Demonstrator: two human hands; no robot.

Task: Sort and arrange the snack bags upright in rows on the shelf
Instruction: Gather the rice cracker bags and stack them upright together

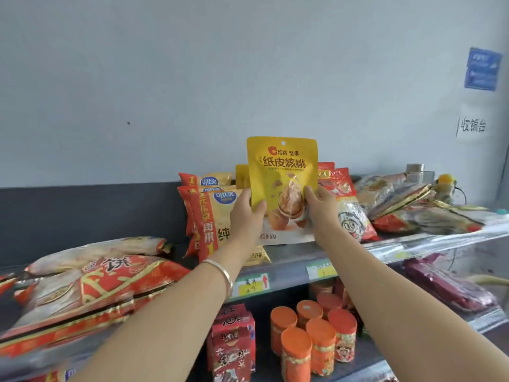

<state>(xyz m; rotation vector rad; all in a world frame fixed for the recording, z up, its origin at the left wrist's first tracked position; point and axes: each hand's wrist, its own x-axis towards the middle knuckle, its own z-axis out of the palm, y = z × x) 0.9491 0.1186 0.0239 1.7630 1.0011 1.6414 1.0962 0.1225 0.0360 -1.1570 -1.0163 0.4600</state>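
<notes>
A glossy, flat yellow pouch stands upright on the shelf. The left hand and right hand pinch its lower edges, arms outstretched.

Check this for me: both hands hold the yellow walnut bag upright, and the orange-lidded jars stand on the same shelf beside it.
Wrong on the jars. The head view shows the orange-lidded jars standing on the lower shelf, below the bag, not beside it. The rest holds: the left hand and right hand hold the yellow walnut bag upright.
</notes>
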